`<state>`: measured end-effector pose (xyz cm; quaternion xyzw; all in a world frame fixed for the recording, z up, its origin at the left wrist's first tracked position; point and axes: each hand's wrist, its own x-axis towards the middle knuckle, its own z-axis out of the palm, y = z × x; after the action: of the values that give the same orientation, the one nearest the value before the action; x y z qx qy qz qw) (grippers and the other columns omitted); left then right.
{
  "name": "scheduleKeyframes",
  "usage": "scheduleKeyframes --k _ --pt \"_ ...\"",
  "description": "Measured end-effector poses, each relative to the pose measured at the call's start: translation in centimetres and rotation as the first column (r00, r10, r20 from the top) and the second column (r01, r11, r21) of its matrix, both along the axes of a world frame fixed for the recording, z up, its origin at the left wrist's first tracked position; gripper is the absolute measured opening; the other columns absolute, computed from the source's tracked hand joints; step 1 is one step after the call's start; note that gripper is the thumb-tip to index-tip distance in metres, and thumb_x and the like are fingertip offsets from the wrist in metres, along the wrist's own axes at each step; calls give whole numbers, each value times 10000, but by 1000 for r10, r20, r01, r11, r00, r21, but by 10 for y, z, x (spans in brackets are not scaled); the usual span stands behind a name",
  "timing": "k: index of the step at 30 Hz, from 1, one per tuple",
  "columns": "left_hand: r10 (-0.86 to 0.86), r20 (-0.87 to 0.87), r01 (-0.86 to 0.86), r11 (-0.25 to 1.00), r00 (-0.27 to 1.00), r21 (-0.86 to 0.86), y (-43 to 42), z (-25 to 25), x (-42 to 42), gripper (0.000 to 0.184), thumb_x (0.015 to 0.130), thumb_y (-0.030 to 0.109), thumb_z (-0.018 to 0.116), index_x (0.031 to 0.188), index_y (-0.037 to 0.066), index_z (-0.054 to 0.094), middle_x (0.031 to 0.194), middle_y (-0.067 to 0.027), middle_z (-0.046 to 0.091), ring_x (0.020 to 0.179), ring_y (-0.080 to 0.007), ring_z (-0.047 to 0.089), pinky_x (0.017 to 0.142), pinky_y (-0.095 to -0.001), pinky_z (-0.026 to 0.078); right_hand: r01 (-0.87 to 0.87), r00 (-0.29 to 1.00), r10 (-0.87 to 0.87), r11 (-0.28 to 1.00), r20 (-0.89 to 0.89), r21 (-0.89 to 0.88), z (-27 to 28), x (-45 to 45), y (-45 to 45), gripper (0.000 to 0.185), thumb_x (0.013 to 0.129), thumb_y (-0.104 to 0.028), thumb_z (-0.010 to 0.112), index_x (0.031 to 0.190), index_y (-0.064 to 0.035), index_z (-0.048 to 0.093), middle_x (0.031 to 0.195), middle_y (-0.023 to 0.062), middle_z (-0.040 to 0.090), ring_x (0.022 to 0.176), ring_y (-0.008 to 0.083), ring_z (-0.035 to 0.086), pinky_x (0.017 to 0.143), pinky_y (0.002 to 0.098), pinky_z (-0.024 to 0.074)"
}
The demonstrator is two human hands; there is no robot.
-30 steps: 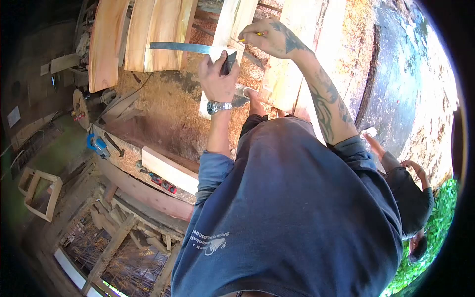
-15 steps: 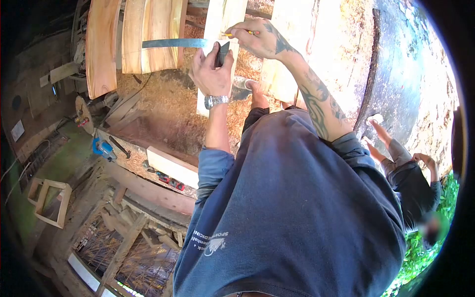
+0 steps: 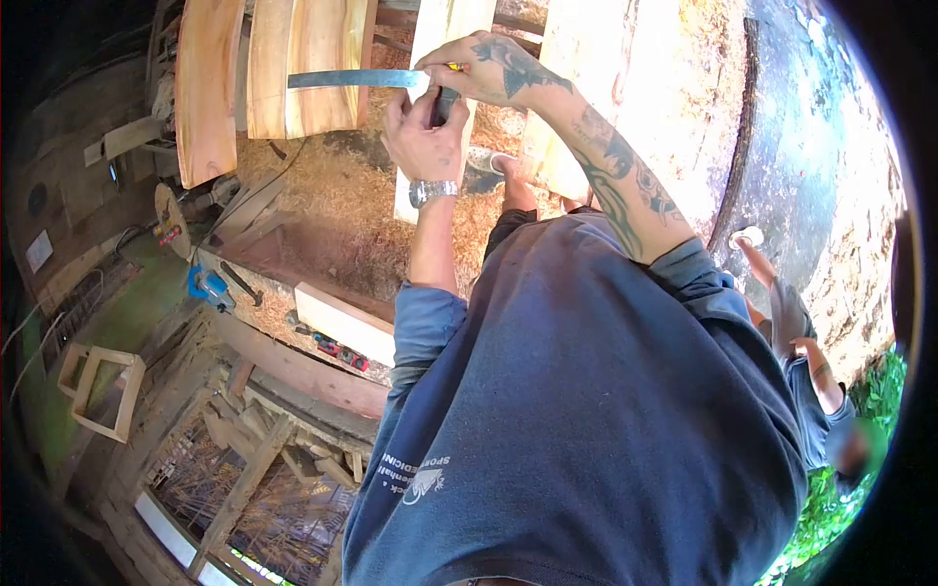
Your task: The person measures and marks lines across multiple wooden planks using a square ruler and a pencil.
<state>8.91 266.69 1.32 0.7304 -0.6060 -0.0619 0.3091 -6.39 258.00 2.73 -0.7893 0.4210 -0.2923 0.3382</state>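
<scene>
By the left hand (image 3: pixel 422 151), with fingers and thumb closed, the dark stock (image 3: pixel 446 105) of a try square is held on a pale board (image 3: pixel 449 21). Its metal blade (image 3: pixel 352 79) reaches past the board's left edge, towards the neighbouring boards (image 3: pixel 308 59); whether these are touched cannot be told. In the right hand (image 3: pixel 489 68), which is curled almost fully, a yellow pencil (image 3: pixel 455 67) is pinched just beside the square; its point is hidden by the fingers.

For a good line, the stock should be pressed evenly against the board's edge, so that the blade is not turned by the pencil. The pencil is best kept at one constant slant, with its point close to the steel, and is better drawn lightly in one stroke. The left fingers should be kept out of its path.

On the dark shirt (image 3: pixel 576 391), white lettering (image 3: pixel 420 469) is printed near a small white figure; only pieces such as "ock &" and "SPO" can be read. Any marks on the blade are too small to be read. On the blue power tool (image 3: pixel 209 288) and on the watch (image 3: pixel 433 190), no brand can be made out.
</scene>
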Motion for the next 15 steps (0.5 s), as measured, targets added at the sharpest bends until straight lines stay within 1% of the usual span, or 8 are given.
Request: scheduleKeyframes --k 3,6,9,12,15 --pt "-6 -14 6 1000 1000 -7 0 2 -1 460 678 308 912 1072 82 834 1251 -168 689 1066 -357 692 886 -468 571 -37 994 32 998 -106 -46 11 -9 -2 321 1019 -316 576 1188 -136 782 1064 137 773 976 330 729 943 425 564" --pt "3 -27 -4 999 1000 -39 0 0 -2 456 678 310 917 1065 83 835 1235 -180 689 1060 -361 693 895 -467 569 -97 977 102 995 -187 36 25 -12 -11 316 1014 -305 577 1188 -138 781 1087 146 767 1012 331 725 959 428 560" --pt "-15 8 15 1000 1000 -25 0 2 -1 466 680 316 920 1074 82 834 1230 -194 685 1057 -361 692 899 -465 566 -48 995 48 999 -92 7 12 2 -10 311 999 -289 585 1178 -131 783 1090 154 763 1023 334 723 957 430 562" --pt "-12 25 14 997 1000 -75 -1 -6 1 435 701 347 880 1092 162 840 1176 -135 662 1007 -324 654 861 -454 544 -77 984 72 997 -164 -25 13 -7 -16 315 1007 -302 589 1185 -128 781 1094 158 763 1023 335 727 949 436 568" --pt "-23 16 24 994 1000 -106 0 -6 1 435 699 331 880 1097 161 839 1166 -148 661 1004 -330 658 851 -452 550 -79 977 75 997 -197 -11 18 -6 -18 320 1008 -314 593 1182 -123 781 1087 159 766 1010 335 733 939 439 573"
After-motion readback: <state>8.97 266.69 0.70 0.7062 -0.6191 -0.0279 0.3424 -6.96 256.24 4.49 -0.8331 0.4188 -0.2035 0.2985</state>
